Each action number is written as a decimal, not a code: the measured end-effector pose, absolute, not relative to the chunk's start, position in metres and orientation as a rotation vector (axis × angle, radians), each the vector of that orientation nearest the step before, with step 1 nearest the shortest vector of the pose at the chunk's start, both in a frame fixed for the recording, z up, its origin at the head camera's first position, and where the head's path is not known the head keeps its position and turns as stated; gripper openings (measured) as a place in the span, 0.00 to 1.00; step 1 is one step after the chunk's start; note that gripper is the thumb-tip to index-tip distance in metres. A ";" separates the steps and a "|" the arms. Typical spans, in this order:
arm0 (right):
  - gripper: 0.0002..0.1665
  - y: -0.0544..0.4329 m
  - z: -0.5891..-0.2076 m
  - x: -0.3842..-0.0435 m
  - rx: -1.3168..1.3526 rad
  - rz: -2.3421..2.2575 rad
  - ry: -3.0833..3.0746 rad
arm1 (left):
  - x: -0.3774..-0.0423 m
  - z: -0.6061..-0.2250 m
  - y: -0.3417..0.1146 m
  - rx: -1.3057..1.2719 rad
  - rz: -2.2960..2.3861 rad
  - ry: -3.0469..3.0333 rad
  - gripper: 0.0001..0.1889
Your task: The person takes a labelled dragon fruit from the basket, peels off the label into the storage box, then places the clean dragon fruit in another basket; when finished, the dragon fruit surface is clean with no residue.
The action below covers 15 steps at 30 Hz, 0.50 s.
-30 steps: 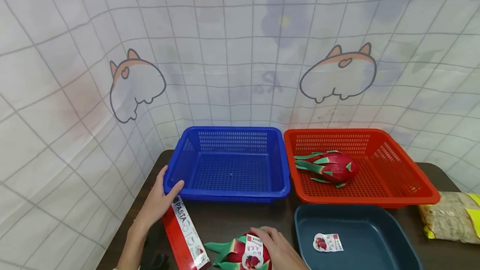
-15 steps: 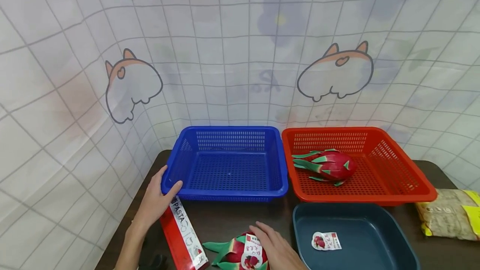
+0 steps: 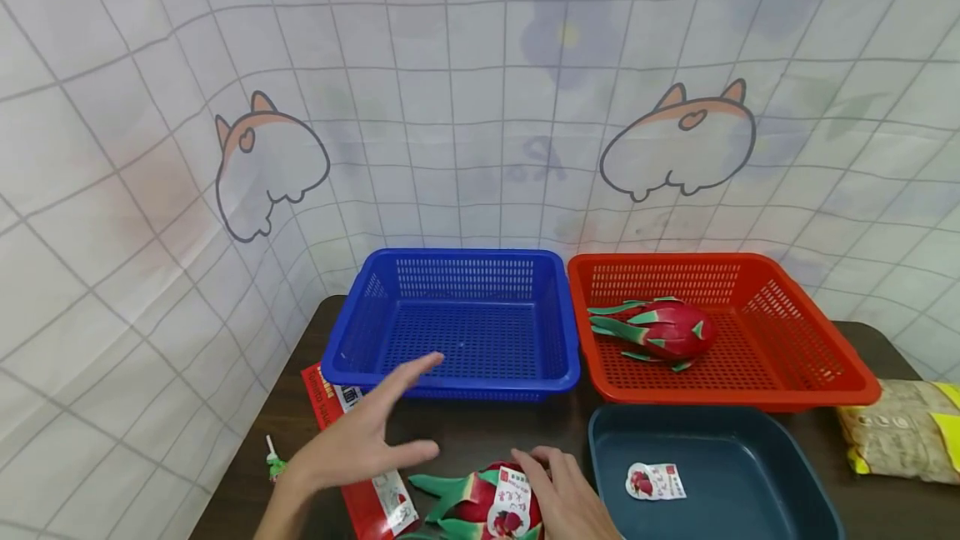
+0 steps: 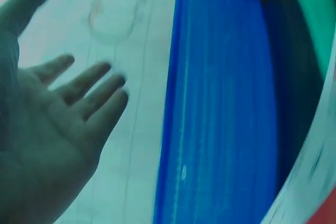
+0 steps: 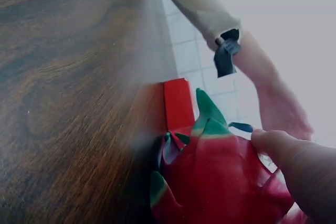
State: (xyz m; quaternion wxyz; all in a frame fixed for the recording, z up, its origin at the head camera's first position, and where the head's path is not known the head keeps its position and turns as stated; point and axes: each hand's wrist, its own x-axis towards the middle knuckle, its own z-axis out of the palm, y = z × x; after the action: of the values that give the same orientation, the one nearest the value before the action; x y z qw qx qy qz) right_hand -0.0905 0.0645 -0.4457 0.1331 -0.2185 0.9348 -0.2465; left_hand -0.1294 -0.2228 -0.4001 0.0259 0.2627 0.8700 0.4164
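Note:
My left hand hangs in the air over a red pasta box, fingers spread, holding nothing. In the left wrist view the same hand has its palm showing beside the blue basket. My right hand grips the right end of a dragon fruit on the table. That fruit is red with green scales and carries a white label. The right wrist view shows the thumb on the fruit's red skin.
A blue basket stands at the back. Right of it, a red basket holds another dragon fruit. In front sits a dark blue tray with a loose label. A yellow-and-clear bag lies far right; a small green figure lies left.
My left hand has let go of the blue basket's left edge and moved right and toward me, over the pasta box. The right hand stays at the dragon fruit.

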 end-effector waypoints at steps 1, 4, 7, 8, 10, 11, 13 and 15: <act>0.58 0.065 -0.446 -0.090 -0.630 -0.707 2.730 | -0.127 -0.401 -0.215 0.863 1.264 2.596 0.49; 0.55 0.065 -0.446 -0.088 -0.626 -0.679 2.818 | -0.124 -0.411 -0.196 0.946 1.191 2.369 0.54; 0.55 0.065 -0.448 -0.085 -0.640 -0.640 2.923 | -0.125 -0.426 -0.185 1.008 1.088 2.265 0.57; 0.54 0.065 -0.448 -0.085 -0.637 -0.633 2.941 | -0.126 -0.431 -0.182 1.011 1.061 2.235 0.56; 0.54 0.064 -0.448 -0.084 -0.626 -0.624 2.964 | -0.127 -0.441 -0.176 1.019 1.030 2.172 0.56; 0.54 0.063 -0.448 -0.083 -0.619 -0.619 2.975 | -0.127 -0.446 -0.173 1.023 1.015 2.154 0.55; 0.55 0.062 -0.449 -0.083 -0.597 -0.616 2.988 | -0.128 -0.454 -0.169 1.033 1.001 2.132 0.54; 0.56 0.060 -0.449 -0.083 -0.561 -0.611 2.995 | -0.128 -0.460 -0.164 1.040 1.011 2.134 0.51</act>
State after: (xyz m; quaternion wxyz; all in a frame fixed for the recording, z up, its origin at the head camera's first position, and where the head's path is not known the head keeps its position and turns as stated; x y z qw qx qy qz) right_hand -0.0832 0.0599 -0.4495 0.0169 -0.1806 0.9635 -0.1966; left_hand -0.1281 -0.1643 -0.4601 0.2768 0.3874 0.7947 0.3766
